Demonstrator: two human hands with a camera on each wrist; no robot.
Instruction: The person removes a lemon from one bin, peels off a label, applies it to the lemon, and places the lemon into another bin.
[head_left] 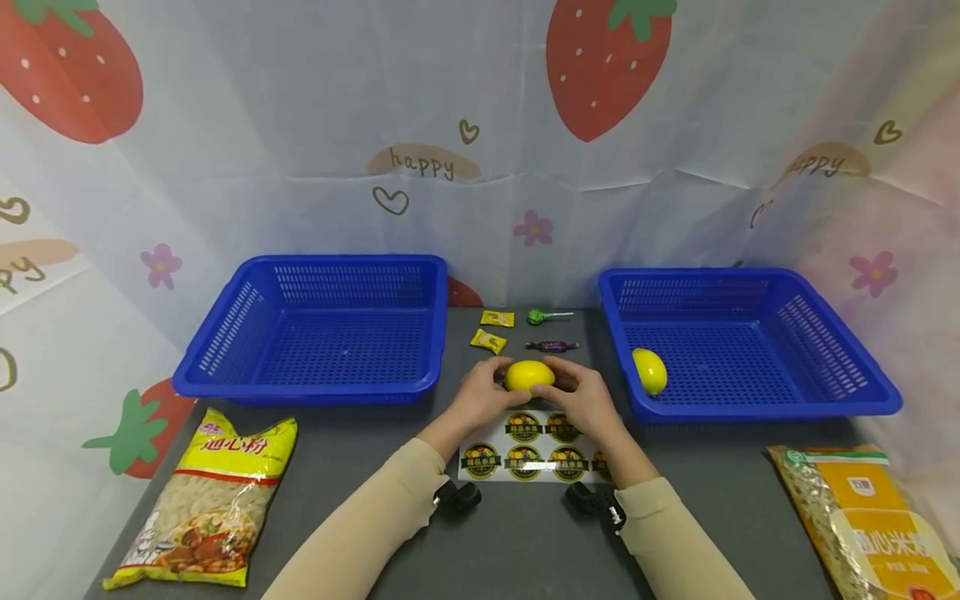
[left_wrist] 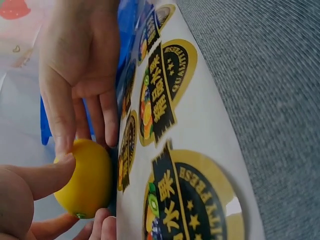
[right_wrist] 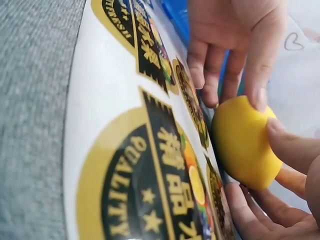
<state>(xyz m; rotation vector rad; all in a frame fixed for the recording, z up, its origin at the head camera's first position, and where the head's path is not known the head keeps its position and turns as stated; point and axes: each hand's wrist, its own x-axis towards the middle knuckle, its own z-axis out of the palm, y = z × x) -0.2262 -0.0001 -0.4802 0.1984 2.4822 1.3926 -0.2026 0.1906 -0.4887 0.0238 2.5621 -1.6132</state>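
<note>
1. A yellow lemon sits mid-tabletop, at the far edge of a sticker sheet; both hands hold it.
2. Left hand fingers curl on its left side; right hand fingers curl on its right.
3. Blue baskets flank it: left basket; right basket holding a second lemon.

Yellow lemon, smooth, lying sideways at sticker sheet's far edge
</note>
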